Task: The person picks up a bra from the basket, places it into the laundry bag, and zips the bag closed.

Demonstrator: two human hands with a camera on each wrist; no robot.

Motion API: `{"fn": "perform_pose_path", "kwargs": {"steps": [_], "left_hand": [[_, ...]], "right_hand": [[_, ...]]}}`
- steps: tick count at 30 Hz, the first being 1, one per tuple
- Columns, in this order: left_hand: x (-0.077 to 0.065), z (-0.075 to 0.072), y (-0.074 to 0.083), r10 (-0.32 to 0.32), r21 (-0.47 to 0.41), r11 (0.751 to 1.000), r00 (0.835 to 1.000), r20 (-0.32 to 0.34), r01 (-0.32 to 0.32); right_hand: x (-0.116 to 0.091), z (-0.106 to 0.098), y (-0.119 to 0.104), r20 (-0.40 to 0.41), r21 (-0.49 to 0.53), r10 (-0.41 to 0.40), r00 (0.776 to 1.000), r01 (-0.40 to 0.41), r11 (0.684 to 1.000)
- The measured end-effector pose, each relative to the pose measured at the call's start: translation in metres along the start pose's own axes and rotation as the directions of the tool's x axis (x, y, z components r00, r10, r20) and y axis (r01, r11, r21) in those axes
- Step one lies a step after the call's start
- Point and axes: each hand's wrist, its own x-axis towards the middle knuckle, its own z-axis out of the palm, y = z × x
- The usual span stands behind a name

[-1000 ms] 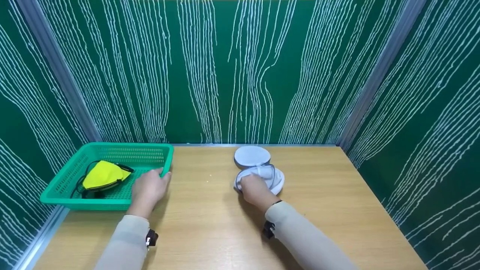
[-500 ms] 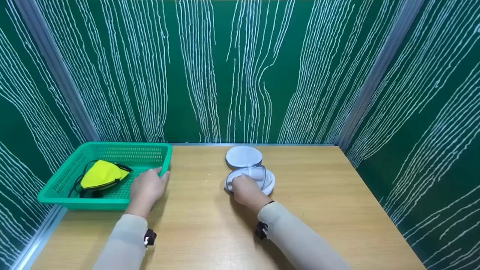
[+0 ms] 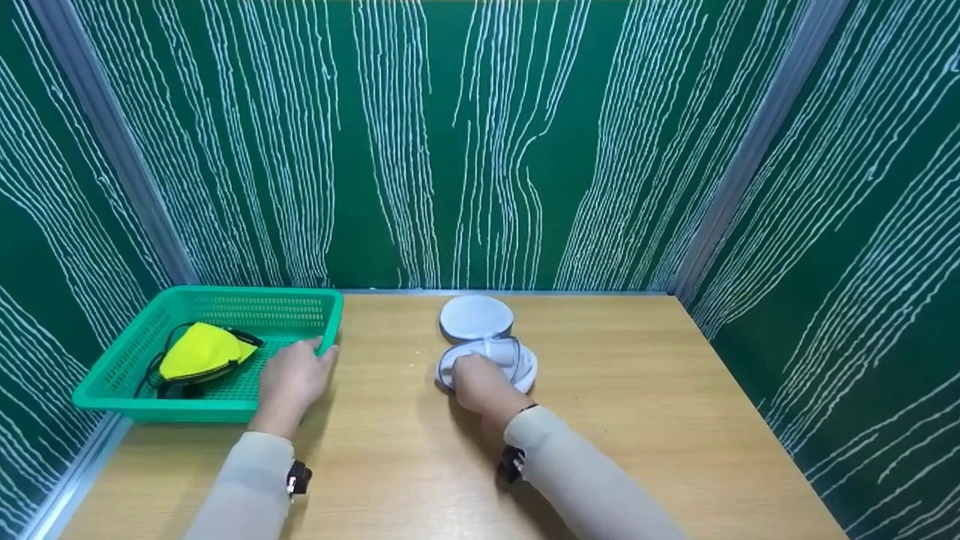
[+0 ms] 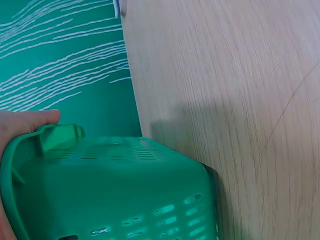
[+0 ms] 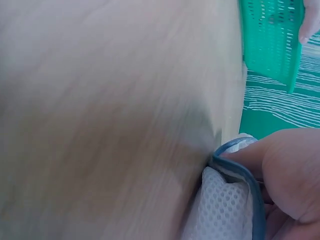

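Note:
My left hand (image 3: 290, 379) grips the right rim of a green plastic basket (image 3: 339, 311), thumb outside and fingers over the inner side. In the left wrist view the fingers also show at the basket's rim (image 4: 7, 185). At mid-table my right hand (image 3: 484, 386) pinches the edge of a pale slipper (image 3: 476, 318) with a white mesh upper and blue-grey trim. Its oval heel end points to the back wall. The right wrist view shows thumb and fingers on the trimmed edge of the mesh upper (image 5: 220, 210); the fingertips are hidden behind it.
In the basket lies a bright yellow folded cloth item (image 3: 202, 352) with black edging and black cords. A wooden table (image 3: 637, 435) bears everything. Green walls (image 3: 390, 150) with white streaks enclose it at the back and sides.
My right hand has moved left with the slipper, closer to the basket. My left hand keeps its grip on the basket rim, and the basket stays about where it was.

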Motion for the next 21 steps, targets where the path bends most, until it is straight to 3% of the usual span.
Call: {"fn": "perform_pose_path", "kwargs": {"steps": [8,9,12,21], "left_hand": [[-0.001,0.0,0.001,-0.013,-0.004,1.0,1.0,0.014,0.013],[-0.001,0.0,0.001,-0.009,-0.002,1.0,1.0,0.008,0.009],[-0.002,-0.001,0.001,0.005,0.0,1.0,1.0,-0.008,-0.005],[-0.002,-0.002,0.001,0.001,-0.005,1.0,1.0,-0.003,-0.001]], "right_hand": [[0.003,0.003,-0.005,-0.014,0.069,-0.036,0.999,0.037,0.997],[0.006,0.012,0.0,-0.034,0.057,-0.05,0.998,0.052,0.997],[0.006,0.011,-0.003,-0.041,0.046,-0.053,0.998,0.055,0.997],[0.004,-0.002,-0.017,0.03,0.076,0.007,1.0,-0.01,0.997]]}}
